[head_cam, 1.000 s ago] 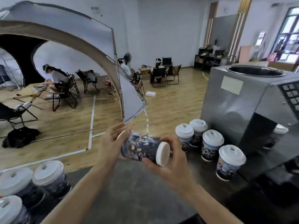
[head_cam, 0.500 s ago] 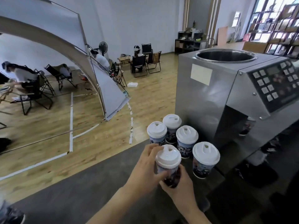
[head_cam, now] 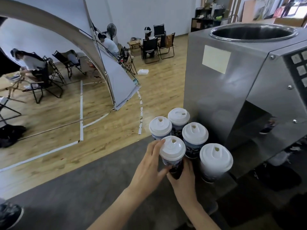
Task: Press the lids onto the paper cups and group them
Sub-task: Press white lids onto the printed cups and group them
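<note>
Setting the cup (head_cam: pixel 173 157) beside the group (head_cam: pixel 195 132): my left hand (head_cam: pixel 149 170) and right hand (head_cam: pixel 184 185) both wrap its wall; I'd lower it upright against its neighbours before letting go.

Holding one dark-printed paper cup with a white domed plastic lid (head_cam: pixel 172 150) upright in both hands. Left hand (head_cam: pixel 147 166) cupped round its left side, fingertips up by the lid's rim, thumb on the wall. Right hand (head_cam: pixel 182 180) wrapped round its lower part. Just beside four more lidded paper cups (head_cam: pixel 195 132), bunched on the dark grey counter (head_cam: pixel 83 196) against the boxy stainless-steel machine (head_cam: pixel 216 100). Beyond, wooden floor (head_cam: pixel 58 130) with white tape lines.
</note>
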